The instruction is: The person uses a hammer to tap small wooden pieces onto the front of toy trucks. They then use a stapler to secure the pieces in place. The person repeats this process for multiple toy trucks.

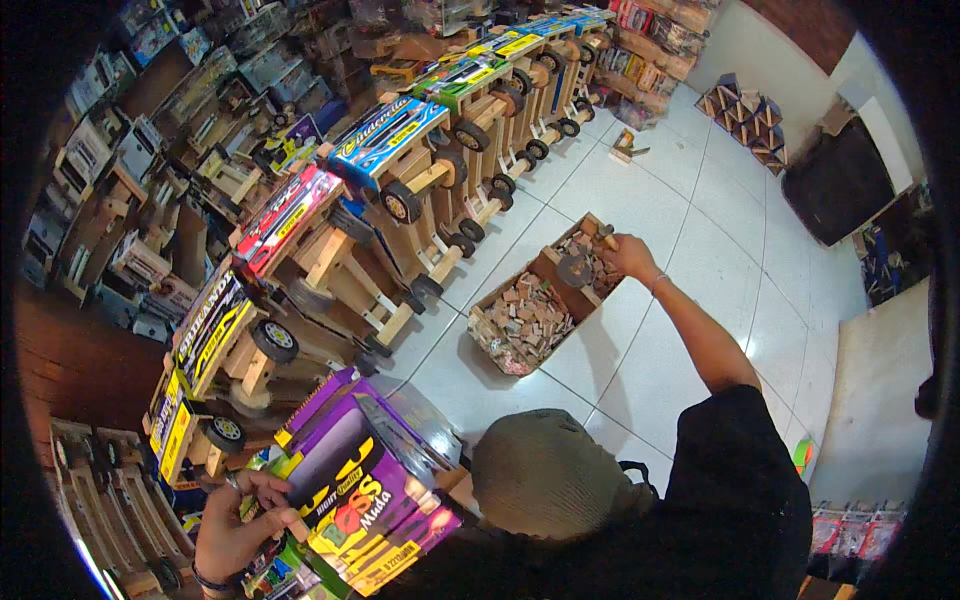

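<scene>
My left hand [240, 532], low on the left, has its fingers curled at the edge of a purple and yellow printed toy truck body [375, 500]. A small tan wood piece [298, 530] shows at the thumb tip. My right arm stretches forward over the tiles. My right hand [632, 258] is closed at the far end of a long open box [480, 318], around a short brownish thing I cannot make out. Small wood offcuts [525, 322] fill the box's near part. A dark round piece [575, 270] lies among scraps in its far part.
A row of wooden toy trucks [400, 140], tipped with wheels outward, runs along the left. Stacked toy parts [120, 190] stand behind them. Wood triangles [745, 120] lean by the far wall. A rounded olive-brown fabric shape [545, 475] covers the lower middle.
</scene>
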Action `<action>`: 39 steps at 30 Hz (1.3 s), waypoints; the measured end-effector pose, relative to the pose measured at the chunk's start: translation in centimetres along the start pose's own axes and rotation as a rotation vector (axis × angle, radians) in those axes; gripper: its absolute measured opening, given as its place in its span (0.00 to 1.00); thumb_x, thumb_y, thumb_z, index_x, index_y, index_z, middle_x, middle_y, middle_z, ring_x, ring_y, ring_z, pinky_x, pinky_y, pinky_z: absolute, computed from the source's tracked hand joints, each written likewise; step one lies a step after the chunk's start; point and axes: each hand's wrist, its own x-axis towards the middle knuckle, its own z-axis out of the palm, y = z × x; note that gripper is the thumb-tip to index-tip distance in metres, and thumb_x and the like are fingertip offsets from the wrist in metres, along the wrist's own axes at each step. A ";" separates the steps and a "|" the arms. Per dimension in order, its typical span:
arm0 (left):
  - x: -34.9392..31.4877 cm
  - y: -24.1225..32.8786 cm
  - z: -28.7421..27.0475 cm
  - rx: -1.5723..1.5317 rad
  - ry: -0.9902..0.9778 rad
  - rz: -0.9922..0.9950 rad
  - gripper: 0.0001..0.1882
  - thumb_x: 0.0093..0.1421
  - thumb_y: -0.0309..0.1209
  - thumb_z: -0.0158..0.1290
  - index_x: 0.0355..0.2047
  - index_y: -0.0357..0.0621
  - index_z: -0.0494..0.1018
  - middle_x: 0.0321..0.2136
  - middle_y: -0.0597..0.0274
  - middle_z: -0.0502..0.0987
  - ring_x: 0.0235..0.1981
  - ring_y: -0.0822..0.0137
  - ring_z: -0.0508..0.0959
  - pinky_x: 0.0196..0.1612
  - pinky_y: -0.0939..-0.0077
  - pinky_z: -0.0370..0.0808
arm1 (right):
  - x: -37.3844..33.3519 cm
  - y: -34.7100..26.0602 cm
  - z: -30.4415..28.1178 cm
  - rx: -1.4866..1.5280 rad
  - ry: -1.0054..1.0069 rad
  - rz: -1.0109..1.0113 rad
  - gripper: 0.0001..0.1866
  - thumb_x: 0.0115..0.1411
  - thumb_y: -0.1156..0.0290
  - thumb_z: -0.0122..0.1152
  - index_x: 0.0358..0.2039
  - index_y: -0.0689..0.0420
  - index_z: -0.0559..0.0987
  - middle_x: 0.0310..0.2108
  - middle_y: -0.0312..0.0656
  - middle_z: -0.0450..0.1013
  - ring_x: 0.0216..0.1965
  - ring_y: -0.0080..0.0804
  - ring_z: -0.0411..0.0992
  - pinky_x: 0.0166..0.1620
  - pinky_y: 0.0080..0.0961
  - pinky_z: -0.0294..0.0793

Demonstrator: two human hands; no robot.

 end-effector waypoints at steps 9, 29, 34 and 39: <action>-0.1 0.6 1.1 -0.076 0.103 -0.051 0.14 0.62 0.25 0.61 0.46 0.34 0.72 0.31 0.63 0.73 0.24 0.74 0.73 0.27 0.80 0.73 | 1.1 1.5 4.7 -0.053 0.024 -0.091 0.13 0.53 0.63 0.63 0.37 0.53 0.83 0.37 0.53 0.81 0.40 0.53 0.80 0.46 0.50 0.80; 0.1 0.3 1.5 -0.018 0.118 -0.018 0.08 0.68 0.29 0.58 0.47 0.44 0.76 0.28 0.77 0.72 0.23 0.84 0.62 0.27 0.85 0.58 | 0.1 1.5 4.2 -0.059 -0.045 0.016 0.15 0.54 0.60 0.66 0.37 0.57 0.84 0.33 0.53 0.81 0.37 0.53 0.80 0.44 0.47 0.79; 0.1 -0.2 1.4 -0.012 0.091 -0.025 0.08 0.69 0.29 0.57 0.47 0.45 0.77 0.29 0.77 0.72 0.22 0.85 0.62 0.24 0.85 0.57 | 1.2 1.9 2.7 0.202 0.090 0.022 0.19 0.56 0.56 0.63 0.37 0.59 0.83 0.36 0.56 0.81 0.38 0.56 0.80 0.45 0.48 0.79; 0.3 0.6 1.5 0.010 0.098 -0.026 0.09 0.69 0.30 0.57 0.48 0.44 0.77 0.29 0.76 0.73 0.21 0.85 0.62 0.23 0.85 0.57 | 1.8 0.5 3.3 0.097 0.011 -0.082 0.16 0.56 0.56 0.65 0.39 0.52 0.83 0.35 0.53 0.81 0.39 0.55 0.79 0.44 0.46 0.78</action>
